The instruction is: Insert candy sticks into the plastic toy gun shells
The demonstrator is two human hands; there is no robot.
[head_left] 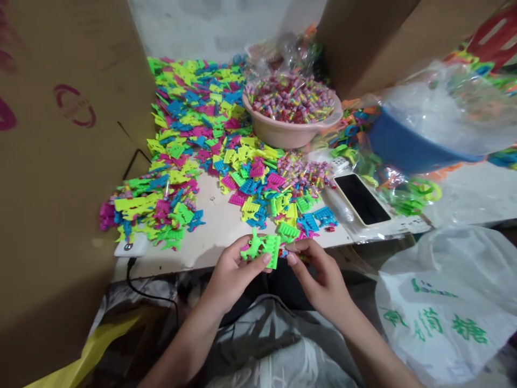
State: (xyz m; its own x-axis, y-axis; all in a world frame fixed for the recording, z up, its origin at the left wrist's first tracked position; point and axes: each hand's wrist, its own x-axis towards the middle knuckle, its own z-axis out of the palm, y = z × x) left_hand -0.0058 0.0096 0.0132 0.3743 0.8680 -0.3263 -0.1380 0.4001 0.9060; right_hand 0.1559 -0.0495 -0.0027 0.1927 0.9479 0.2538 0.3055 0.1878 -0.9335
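Note:
My left hand [238, 272] is closed around a bright green plastic toy [262, 249], which has an animal-like shape at one end and a ribbed block at the other. At the toy's right end, my right hand [319, 269] pinches a small wrapped candy [284, 253], mostly covered by the fingertips. Both hands are close together over the table's front edge. Just beyond them lies a heap of similar toys [250, 186] in green, yellow, blue and pink. Small wrapped candies [305, 172] are piled beside that heap.
A pink basin [278, 132] full of wrapped candies stands behind. To the right are a phone [362, 199], a blue basin [412, 145] with clear plastic bags and a white sack [448, 302]. A large cardboard box [72, 161] walls off the left. A cable [149, 293] hangs from the table edge.

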